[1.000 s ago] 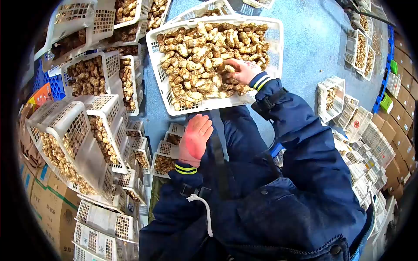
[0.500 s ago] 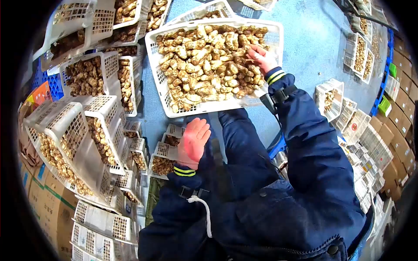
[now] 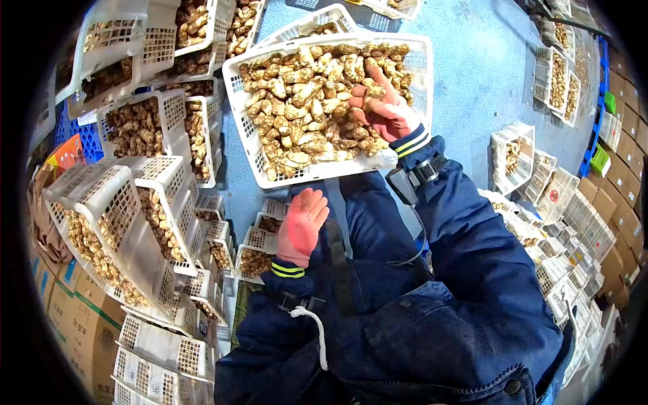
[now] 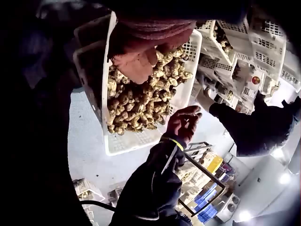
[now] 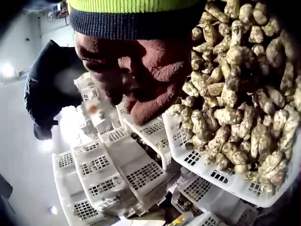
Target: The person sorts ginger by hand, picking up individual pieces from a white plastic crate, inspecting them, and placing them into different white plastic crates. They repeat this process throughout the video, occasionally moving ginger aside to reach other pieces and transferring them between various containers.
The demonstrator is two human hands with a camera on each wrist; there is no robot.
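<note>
A white crate point(image 3: 413, 155), perforated along its sides, holds a heap of stubby cream-and-brown matsutake mushrooms point(image 3: 297, 101). Over the right part of the heap, my right hand point(image 3: 393, 116) holds one mushroom point(image 3: 373, 93) among its fingers. Curled fingers of that hand point(image 5: 150, 70) show beside the heap in the right wrist view, where the mushroom is hidden. My left hand point(image 3: 301, 228) is held below the crate's near edge, palm up, with fingers straight and nothing on it. In the left wrist view, the left hand point(image 4: 136, 59) overlaps the crate.
Stacked white crates point(image 3: 152, 196) with mushrooms crowd the left side. More crates point(image 3: 513, 155) stand on the blue floor point(image 3: 472, 74) at right, near stacked cardboard boxes point(image 3: 624, 135). Behind the main crate lies another crate point(image 3: 324, 23). A dark-clothed person point(image 4: 268, 125) appears in the left wrist view.
My right hand went from the heap to the crate's right side, then came back left and turned, now with a mushroom in its fingers. The left hand stays about where it was.
</note>
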